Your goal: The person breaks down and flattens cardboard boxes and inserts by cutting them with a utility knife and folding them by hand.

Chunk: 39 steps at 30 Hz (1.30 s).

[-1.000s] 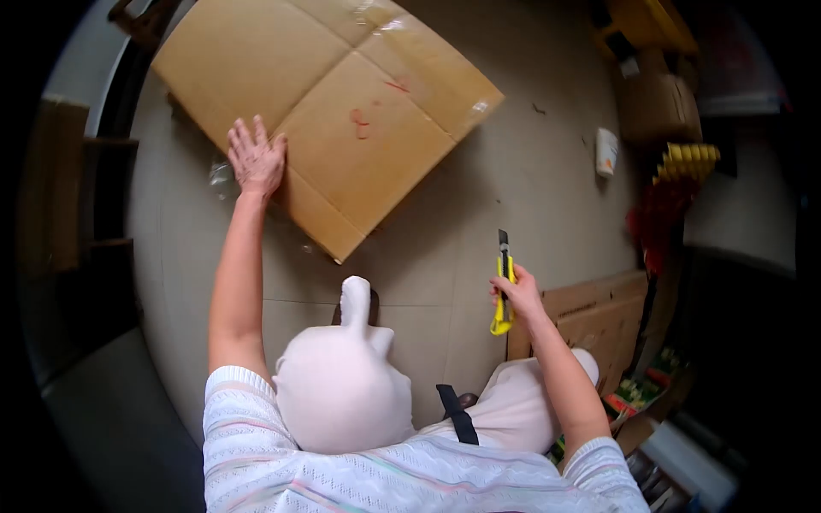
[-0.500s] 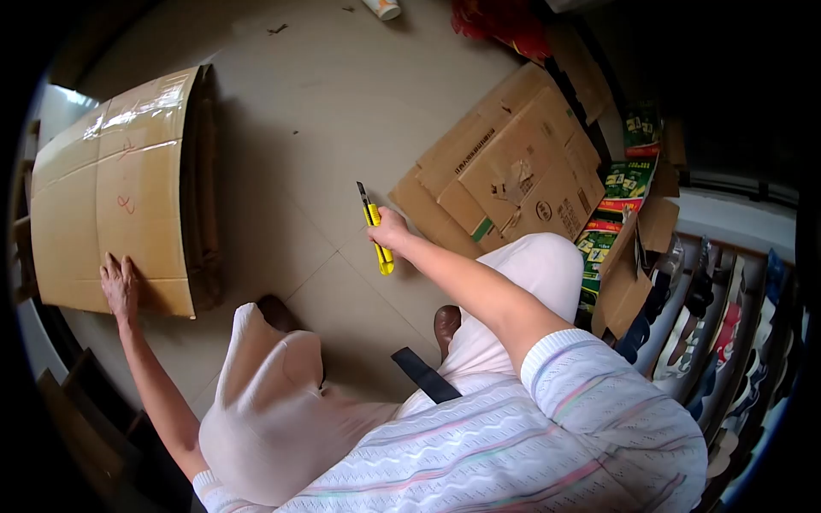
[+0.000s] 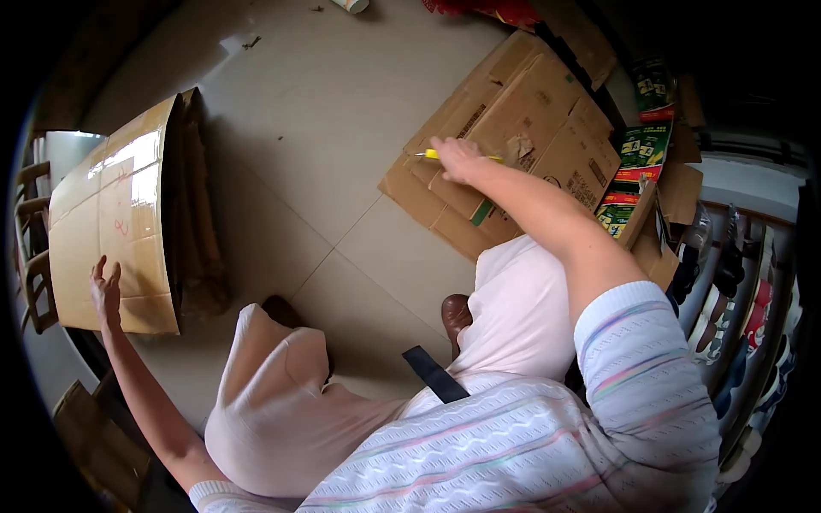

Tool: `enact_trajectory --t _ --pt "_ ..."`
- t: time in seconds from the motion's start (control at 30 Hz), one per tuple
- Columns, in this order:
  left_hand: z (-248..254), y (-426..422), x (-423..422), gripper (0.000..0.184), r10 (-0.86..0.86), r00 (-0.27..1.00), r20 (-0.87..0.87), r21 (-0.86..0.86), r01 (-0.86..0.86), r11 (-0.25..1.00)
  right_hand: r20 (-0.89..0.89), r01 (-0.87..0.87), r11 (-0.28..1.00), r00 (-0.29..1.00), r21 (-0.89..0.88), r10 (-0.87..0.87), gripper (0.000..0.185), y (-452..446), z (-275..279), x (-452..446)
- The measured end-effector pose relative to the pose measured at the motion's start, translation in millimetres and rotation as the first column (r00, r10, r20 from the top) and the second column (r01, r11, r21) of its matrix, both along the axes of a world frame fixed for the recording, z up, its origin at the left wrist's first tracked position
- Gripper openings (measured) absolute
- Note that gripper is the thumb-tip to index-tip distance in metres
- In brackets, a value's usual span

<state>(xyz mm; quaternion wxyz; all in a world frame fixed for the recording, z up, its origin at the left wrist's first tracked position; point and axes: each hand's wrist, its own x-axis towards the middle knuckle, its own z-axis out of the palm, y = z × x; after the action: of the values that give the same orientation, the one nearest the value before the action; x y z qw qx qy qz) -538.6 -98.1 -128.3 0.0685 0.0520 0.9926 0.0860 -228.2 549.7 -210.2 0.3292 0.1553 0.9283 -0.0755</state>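
In my right hand is a yellow utility knife. Its tip points left, and my fingers cover most of its handle. That hand is over a flattened cardboard box with printing and a torn patch, lying on the right. My left hand has its fingers spread at the lower part of a large folded cardboard sheet, which has shiny tape and red writing. Whether those fingers touch the cardboard I cannot tell. More folded cardboard layers show behind the sheet's right edge.
Beyond the right-hand cardboard stands an open carton with green and red packets. A rack of shoes runs along the right side. At the top are a red plastic bag and a paper cup. Tiled floor lies between the cardboard pieces.
My right hand has swung up and right with the knife, from above the bare floor to over the flattened box. My left hand's fingers have spread and shifted toward the sheet's lower left.
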Motion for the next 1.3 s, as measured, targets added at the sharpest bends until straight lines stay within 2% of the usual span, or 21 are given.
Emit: enact_trajectory --t 0.03,0.17,0.27,0.3,0.4,0.43,0.53,0.67,0.77,0.83,0.9,0.93,1.0,1.07,1.13,1.2,1.23,1.3 --pt "4 4 -5 0.047 0.018 0.999 0.048 0.090 -0.023 0.996 0.036 -0.019 0.999 0.999 0.029 0.018 0.047 8 0 7" --pt "6 15 -26 0.046 -0.147 0.988 -0.037 0.165 0.151 0.975 0.074 0.000 0.999 0.997 0.041 -0.003 0.042 21 -5 27" --pt "35 71 -12 0.045 -0.192 0.981 0.011 0.183 0.187 0.965 0.068 0.033 0.998 0.997 0.057 -0.037 0.038 23 -2 24" --pt "37 84 -8 0.045 -0.176 0.983 -0.052 0.139 0.182 0.973 0.070 0.060 0.996 0.995 0.072 -0.065 0.036 19 0 21" --pt "63 141 9 0.044 -0.192 0.981 -0.031 0.152 0.195 0.969 0.062 0.119 0.982 0.990 0.150 -0.130 0.036 19 8 12" --pt "64 150 7 0.042 -0.233 0.972 -0.030 0.216 0.234 0.948 0.058 0.132 0.974 0.988 0.182 -0.144 0.037 22 12 10" --pt "85 192 15 0.040 -0.350 0.936 -0.050 0.183 0.353 0.918 0.026 0.119 0.967 0.991 0.225 -0.128 0.037 38 31 8" --pt "106 251 17 0.039 -0.501 0.853 -0.145 0.156 0.520 0.840 0.017 0.083 0.971 0.996 0.224 -0.089 0.027 58 55 16" --pt "126 308 20 0.039 -0.601 0.781 -0.167 0.105 0.621 0.777 -0.044 0.213 0.926 0.977 0.311 -0.210 0.024 68 71 20" --pt "143 349 33 0.040 -0.630 0.766 -0.130 0.162 0.643 0.749 -0.106 0.282 0.890 0.959 0.359 -0.261 0.024 82 98 19" --pt "151 378 51 0.040 -0.642 0.751 -0.155 0.260 0.658 0.707 -0.321 0.373 0.855 0.910 0.362 -0.261 0.023 100 153 15" --pt "147 389 58 0.040 -0.650 0.735 -0.191 0.307 0.674 0.672 -0.430 0.404 0.831 0.874 0.383 -0.228 0.023 109 186 10" --pt "147 401 83 0.034 -0.655 0.736 -0.173 0.410 0.658 0.632 -0.626 0.400 0.812 0.778 0.424 -0.056 0.024 137 246 1" --pt "141 401 102 0.034 -0.684 0.726 -0.075 0.557 0.599 0.575 -0.744 0.406 0.863 0.666 0.302 -0.052 0.022 136 316 -7" --pt "145 394 105 0.037 -0.724 0.657 0.211 0.511 0.557 0.655 -0.845 0.438 0.898 0.498 0.051 -0.195 0.017 117 356 -8" --pt "136 384 102 0.039 -0.666 0.681 0.306 0.525 0.462 0.714 -0.885 0.286 0.923 0.313 -0.257 -0.344 0.010 99 379 -7" --pt "128 379 100 0.039 -0.653 0.707 0.273 0.517 0.464 0.719 -0.893 0.232 0.921 0.257 -0.314 -0.370 0.008 90 388 -10" --pt "119 376 94 0.044 -0.666 0.649 0.368 0.572 0.406 0.713 -0.902 0.138 0.910 0.142 -0.390 -0.408 0.006 78 396 -13"
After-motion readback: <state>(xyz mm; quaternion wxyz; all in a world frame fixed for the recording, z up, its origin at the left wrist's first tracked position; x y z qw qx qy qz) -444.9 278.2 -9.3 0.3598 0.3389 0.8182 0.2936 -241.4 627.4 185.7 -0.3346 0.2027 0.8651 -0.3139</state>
